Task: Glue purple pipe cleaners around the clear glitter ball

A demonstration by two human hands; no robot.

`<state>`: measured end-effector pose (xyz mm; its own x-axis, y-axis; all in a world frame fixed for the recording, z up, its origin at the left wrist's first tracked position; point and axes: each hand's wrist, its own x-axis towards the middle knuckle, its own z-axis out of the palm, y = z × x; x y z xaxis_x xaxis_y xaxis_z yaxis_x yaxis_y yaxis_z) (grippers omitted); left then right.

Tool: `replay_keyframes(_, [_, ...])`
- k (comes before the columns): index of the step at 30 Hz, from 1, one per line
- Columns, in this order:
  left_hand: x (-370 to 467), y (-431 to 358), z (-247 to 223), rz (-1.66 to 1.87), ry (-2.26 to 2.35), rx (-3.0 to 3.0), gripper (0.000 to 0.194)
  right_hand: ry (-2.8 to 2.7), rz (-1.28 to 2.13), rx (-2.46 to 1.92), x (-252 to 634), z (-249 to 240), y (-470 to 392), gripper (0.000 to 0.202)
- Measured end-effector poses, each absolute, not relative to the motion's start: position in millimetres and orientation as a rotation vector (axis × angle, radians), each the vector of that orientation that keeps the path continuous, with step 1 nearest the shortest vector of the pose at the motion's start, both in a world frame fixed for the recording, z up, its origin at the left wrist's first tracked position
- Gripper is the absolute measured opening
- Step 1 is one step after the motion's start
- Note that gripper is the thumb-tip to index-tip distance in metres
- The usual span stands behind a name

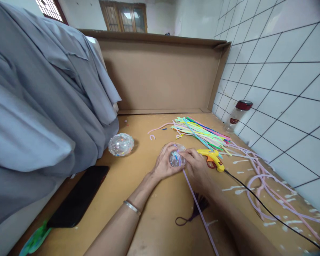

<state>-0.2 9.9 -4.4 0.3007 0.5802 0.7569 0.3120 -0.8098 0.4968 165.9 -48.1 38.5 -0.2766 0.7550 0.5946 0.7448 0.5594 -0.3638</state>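
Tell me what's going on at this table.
A person's left hand holds a clear ball; the right hand touches it where a purple strip crosses it. A yellow glue gun lies by the right hand, near a bundle of colored strips. A second clear ball sits farther left.

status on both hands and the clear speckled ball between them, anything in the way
Left hand cupping clear speckled ball. Right hand against it, thin lilac strip trailing below. Yellow plastic glue gun beside right hand, not blocking ball.
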Motion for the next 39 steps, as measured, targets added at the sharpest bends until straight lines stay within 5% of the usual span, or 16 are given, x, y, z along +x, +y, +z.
replay_keyframes(25, [-2.5, 11.1, -3.1, 1.463, 0.861, 2.256, 0.063, -2.034, 0.218, -1.2, 170.0, 41.9, -42.4, 0.049])
replay_keyframes(31, [-2.5, 13.2, -5.8, 1.575, 0.943, 2.069, 0.062, -1.802, -0.279, -1.882, 200.4, 53.7, -34.8, 0.03])
replay_keyframes(35, [-2.9, 12.4, -3.6, 1.582, 0.975, 2.01, 0.061, -1.677, -0.292, -2.461, 215.3, 57.6, -33.1, 0.053])
replay_keyframes(39, [-2.6, 11.5, -1.6, 1.589, 0.948, 2.029, 0.06, -1.653, -0.157, -2.564, 221.3, 50.7, -30.7, 0.056])
